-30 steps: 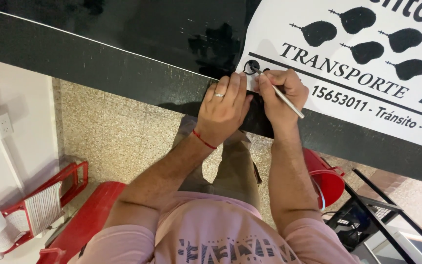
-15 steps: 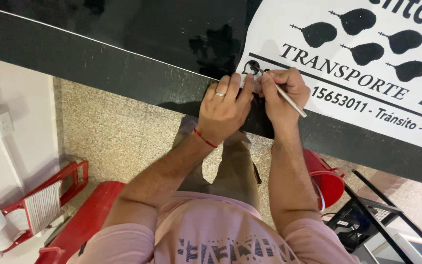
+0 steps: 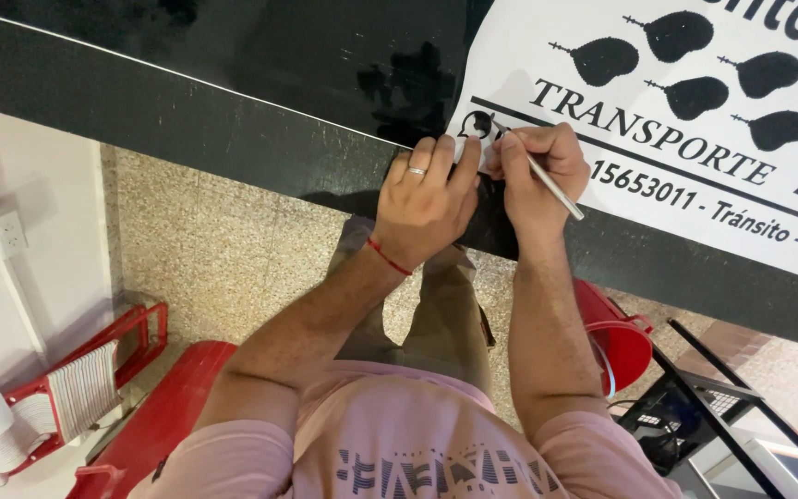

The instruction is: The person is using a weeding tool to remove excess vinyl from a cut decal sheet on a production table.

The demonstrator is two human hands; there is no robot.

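White sheet: vinyl decal sheet (image 3: 695, 120), white w/ black print, lies on dark surface (image 3: 187, 111); landmark for all below.
Work spot: small round black graphic (image 3: 478, 123) at sheet's lower-left corner, touching both hands' fingertips.
Right hand (image 3: 538, 171): clenched in a pen grip round thin silver tool (image 3: 551, 185); sits on the sheet's lower-left edge.
Tool axis: long axis slants from tip at the round graphic, down and away toward sheet's lower border; tip end hidden under fingers, can't tell exact contact.
Left hand (image 3: 427, 199): not gripping; fingers flat, pressed at sheet's corner, just left of the graphic. Ring on one finger, red cord at wrist.
Nearer hand: both at the graphic; right carries the tool, left just beside, touching it.
Counts: 1 tool, 1 sheet, 2 hands, 5 black blob shapes in view on sheet.
Off the sheet: red bucket (image 3: 616, 333) below its lower edge, on the floor; red rack (image 3: 76, 388) well apart, far left.
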